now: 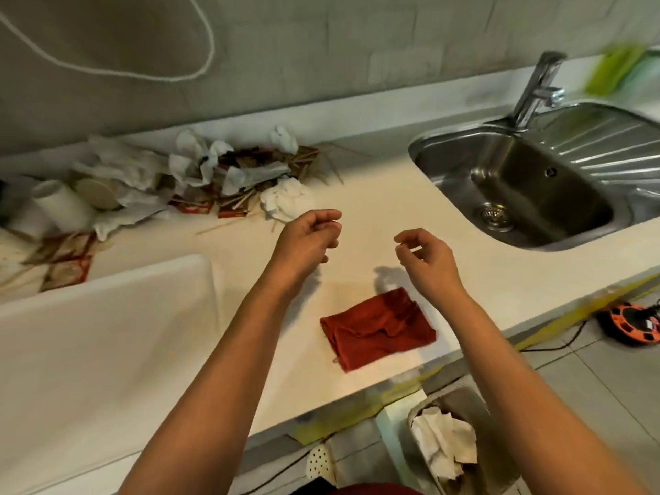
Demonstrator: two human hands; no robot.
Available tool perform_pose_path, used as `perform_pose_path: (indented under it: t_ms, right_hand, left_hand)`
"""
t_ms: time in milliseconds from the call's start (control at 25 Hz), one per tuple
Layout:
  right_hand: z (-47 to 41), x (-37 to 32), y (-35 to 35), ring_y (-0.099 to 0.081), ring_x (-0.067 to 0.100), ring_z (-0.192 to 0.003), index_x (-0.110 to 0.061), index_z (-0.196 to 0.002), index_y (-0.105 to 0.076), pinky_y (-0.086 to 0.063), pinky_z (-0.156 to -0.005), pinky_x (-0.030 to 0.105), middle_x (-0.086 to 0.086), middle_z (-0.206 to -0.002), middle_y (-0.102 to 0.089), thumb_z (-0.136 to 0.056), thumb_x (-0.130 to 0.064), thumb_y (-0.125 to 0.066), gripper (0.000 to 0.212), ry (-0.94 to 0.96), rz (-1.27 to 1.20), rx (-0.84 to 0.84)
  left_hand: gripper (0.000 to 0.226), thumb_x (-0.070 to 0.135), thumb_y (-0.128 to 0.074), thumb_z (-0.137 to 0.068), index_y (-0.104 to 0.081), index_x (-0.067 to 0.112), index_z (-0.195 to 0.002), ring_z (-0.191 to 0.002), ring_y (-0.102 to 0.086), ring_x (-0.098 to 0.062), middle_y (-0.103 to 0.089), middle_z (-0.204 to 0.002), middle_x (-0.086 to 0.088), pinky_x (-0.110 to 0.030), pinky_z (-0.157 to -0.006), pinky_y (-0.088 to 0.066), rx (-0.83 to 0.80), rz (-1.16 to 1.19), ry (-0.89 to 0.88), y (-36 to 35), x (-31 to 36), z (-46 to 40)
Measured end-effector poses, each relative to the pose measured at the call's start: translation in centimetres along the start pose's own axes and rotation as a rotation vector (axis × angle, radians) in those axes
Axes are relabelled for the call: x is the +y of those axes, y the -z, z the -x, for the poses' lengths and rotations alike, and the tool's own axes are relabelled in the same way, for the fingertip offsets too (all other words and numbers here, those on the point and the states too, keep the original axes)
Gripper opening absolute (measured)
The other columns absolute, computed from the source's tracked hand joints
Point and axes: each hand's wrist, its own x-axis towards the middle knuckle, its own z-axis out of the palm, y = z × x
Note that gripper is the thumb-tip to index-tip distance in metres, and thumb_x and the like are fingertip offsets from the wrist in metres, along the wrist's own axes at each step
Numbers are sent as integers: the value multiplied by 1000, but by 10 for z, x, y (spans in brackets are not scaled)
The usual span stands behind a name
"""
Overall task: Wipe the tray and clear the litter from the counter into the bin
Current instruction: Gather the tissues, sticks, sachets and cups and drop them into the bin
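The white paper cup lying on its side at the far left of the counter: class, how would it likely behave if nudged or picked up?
The white paper cup lies on its side, so a nudge would probably roll it in a curve. It looks thin-walled and empty, so likely light and easily crushed. Crumpled paper beside it may stop it rolling far.

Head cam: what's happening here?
A person is mid-cleanup at a kitchen counter. Both hands, left hand and right hand, hover empty above the red cloth. The litter pile sits on the counter by the wall; the bin below holds crumpled paper. The white tray lies at left.
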Motion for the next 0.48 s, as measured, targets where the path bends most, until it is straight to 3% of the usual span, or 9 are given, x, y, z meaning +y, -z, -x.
perform_pose_path:
  t_ms: [80,160,360,480]
  right_hand:
    - [-13,-9,-27,-49,16,-55,-18,-90,-61,-37,-48,10,-2,-80,-58,-89,-6,-54,14,2,40,-54]
    - [-24,-17,-50,-48,10,-55,-17,-93,-61,-36,-46,8,-3,-83,-57,-90,-8,-53,13,-4,80,-107]
    - [-50,-25,-98,-52,16,-81,-14,-103,-62,-39,-71,22,1,-103,-54,-88,-11,-57,16,25,233,-229]
    - [-70,-30,-118,-51,18,-97,-14,-109,-62,-36,-80,22,4,-115,-51,-89,-13,-57,20,48,313,-282]
  left_hand:
    - [18,14,-54,-91,-61,23,-105,-75,-57,-7,-61,-84,9,-23,-63,-43,80,8,15,33,-7,-15]
    - [19,13,-54,-91,-62,20,-107,-73,-56,-7,-60,-82,8,-22,-61,-42,147,13,39,59,-14,-28]
    - [18,11,-54,-90,-62,19,-104,-68,-50,-7,-58,-77,7,-22,-59,-41,301,24,77,107,-27,-53]
    - [18,10,-54,-90,-62,19,-103,-67,-50,-6,-58,-78,8,-21,-60,-41,358,33,90,123,-35,-66]
